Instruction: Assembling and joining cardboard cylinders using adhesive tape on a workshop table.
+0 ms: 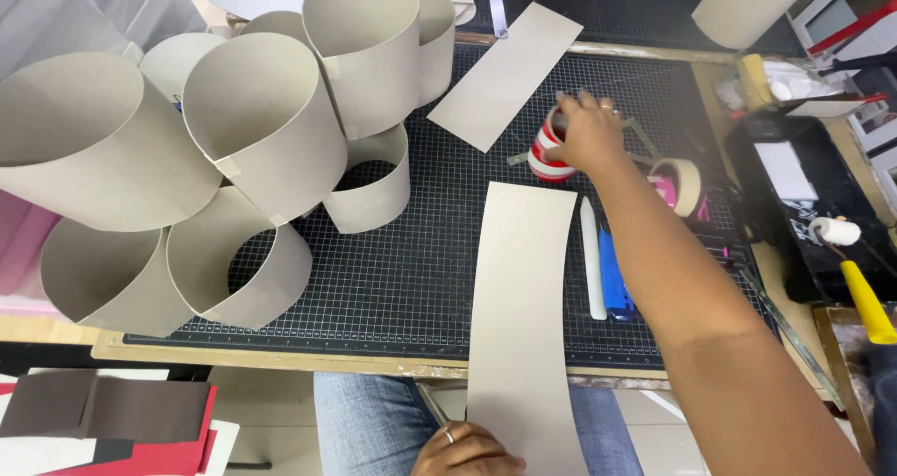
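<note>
My right hand (587,132) fingers grasp the red-and-white tape roll (547,154); my left hand (464,450) fingers pinch the long grey card strip (521,308).

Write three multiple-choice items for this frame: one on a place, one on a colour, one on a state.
1. Where does the right hand rest?
A. on the red-and-white striped tape roll
B. on the yellow-handled paint roller
C. on the blue utility knife

2. What colour is the gridded cutting mat?
A. green
B. black
C. white

3. How does the long grey cardboard strip under the left hand lie?
A. rolled into a cylinder
B. folded in half
C. flat, overhanging the table edge

Answers: 1 A, its fingers cover the roll's top. 2 B, the mat is dark with pale grid lines. 3 C, its near end extends past the mat over the lap.
</note>
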